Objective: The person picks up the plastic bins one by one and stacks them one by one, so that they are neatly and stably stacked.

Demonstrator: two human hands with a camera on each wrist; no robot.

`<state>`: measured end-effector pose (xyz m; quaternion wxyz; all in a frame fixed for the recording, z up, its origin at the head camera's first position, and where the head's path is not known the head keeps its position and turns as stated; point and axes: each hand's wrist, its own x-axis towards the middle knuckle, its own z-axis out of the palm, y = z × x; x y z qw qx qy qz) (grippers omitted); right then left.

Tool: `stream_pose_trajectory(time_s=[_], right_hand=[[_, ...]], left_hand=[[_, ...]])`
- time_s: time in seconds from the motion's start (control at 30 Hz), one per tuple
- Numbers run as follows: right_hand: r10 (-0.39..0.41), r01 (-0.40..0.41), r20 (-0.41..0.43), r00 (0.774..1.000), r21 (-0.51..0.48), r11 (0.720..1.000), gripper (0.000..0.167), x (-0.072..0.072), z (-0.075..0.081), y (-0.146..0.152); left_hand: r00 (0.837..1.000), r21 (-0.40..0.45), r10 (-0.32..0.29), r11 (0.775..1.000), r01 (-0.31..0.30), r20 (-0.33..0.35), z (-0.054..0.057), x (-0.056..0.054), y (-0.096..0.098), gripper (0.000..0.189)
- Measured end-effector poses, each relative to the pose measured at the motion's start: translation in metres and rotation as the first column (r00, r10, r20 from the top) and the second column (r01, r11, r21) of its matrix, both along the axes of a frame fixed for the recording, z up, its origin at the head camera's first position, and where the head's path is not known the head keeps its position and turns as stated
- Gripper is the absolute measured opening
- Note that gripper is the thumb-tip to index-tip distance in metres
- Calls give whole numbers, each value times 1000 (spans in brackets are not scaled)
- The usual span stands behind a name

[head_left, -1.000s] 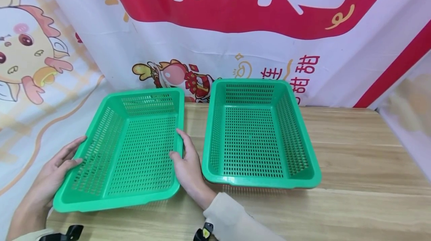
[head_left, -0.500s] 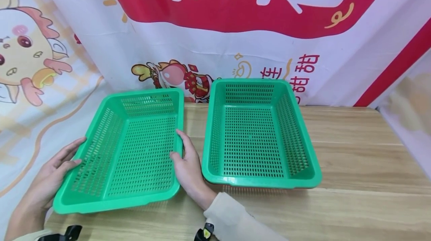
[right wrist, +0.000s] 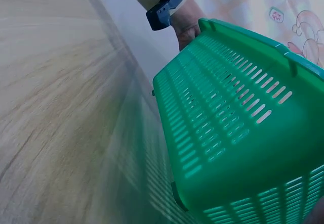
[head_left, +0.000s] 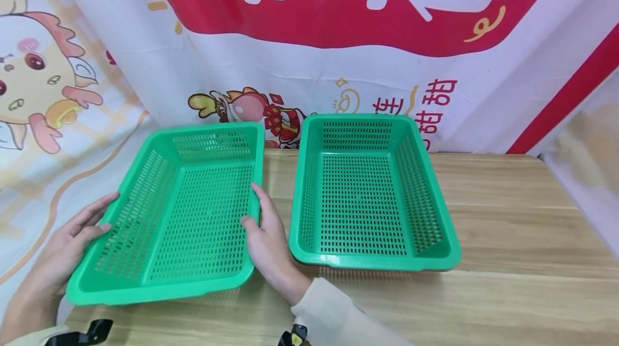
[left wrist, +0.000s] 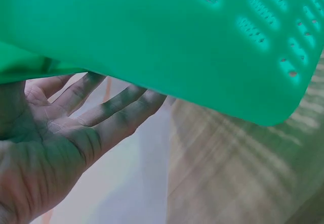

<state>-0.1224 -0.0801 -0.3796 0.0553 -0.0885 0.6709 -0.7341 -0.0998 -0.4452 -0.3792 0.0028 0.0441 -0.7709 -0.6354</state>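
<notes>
A green perforated plastic basket [head_left: 159,295] is held between my two hands on the left side of the table. My left hand [head_left: 55,254] grips its left rim, thumb on top and fingers on the outside. Along the right rim, my right hand [head_left: 271,244] holds on the same way, thumb inside. In the right wrist view the basket [right wrist: 228,148] is tilted, with part of it above the wooden surface. The left wrist view shows the left hand's fingers [left wrist: 121,107] extended against the green wall, their tips partly hidden.
A second green basket [head_left: 377,262] of like shape stands to the right, close to my right hand. Wooden tabletop [head_left: 512,238] extends right of it. A printed cloth [head_left: 300,66] hangs behind the table, and another cloth [head_left: 29,201] borders the left.
The held basket has shifted slightly left, its far rim a little higher in view. Both hands have moved with it, keeping their grip. The second basket has stayed put.
</notes>
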Motion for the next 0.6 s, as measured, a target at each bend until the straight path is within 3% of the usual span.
stream_pose_trajectory(time_s=[0.13, 0.37, 0.6], right_hand=[[-7, 7, -6, 1000, 13, 1000, 64, 2, 6, 1], [-1, 1, -18, 1000, 20, 1000, 65, 5, 17, 4], [37, -36, -22, 999, 44, 998, 64, 7, 34, 15]], left_hand=[[1000, 12, -11, 1000, 11, -8, 6, -1, -1, 59], [995, 15, -63, 998, 64, -81, 15, -1, -3, 59], [997, -85, -25, 996, 18, -80, 31, 5, 4, 56]])
